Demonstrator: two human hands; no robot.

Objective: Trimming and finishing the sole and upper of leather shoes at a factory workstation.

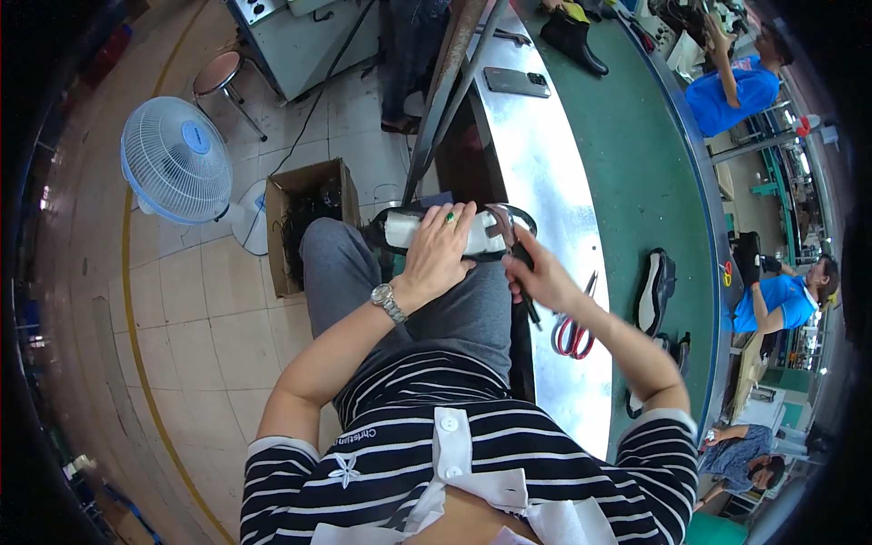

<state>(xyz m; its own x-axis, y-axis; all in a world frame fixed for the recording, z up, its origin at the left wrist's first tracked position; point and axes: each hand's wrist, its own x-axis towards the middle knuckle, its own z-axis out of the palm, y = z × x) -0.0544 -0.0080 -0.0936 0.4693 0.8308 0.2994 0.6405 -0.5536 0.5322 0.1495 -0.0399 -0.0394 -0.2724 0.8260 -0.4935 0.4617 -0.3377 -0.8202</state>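
Observation:
Across my lap lies a black-rimmed shoe sole point(400, 230) with a white inner layer facing up. My left hand point(439, 250) grips it around the middle, the fingers laid over the white layer and the thumb at the near edge. A ring and a wristwatch are on that hand and wrist. My right hand point(543, 274) is closed around the dark handle of a hammer point(501, 223). The hammer's head is over the right end of the sole; I cannot tell whether it touches. The sole's underside is hidden.
Red-handled scissors point(574, 338) and a phone point(516, 82) lie on the metal bench edge point(545, 154). Soles point(654, 291) and a black boot point(572, 44) rest on the green surface. Left are a cardboard box point(313, 173) and fan point(177, 159). Several people work beyond the bench.

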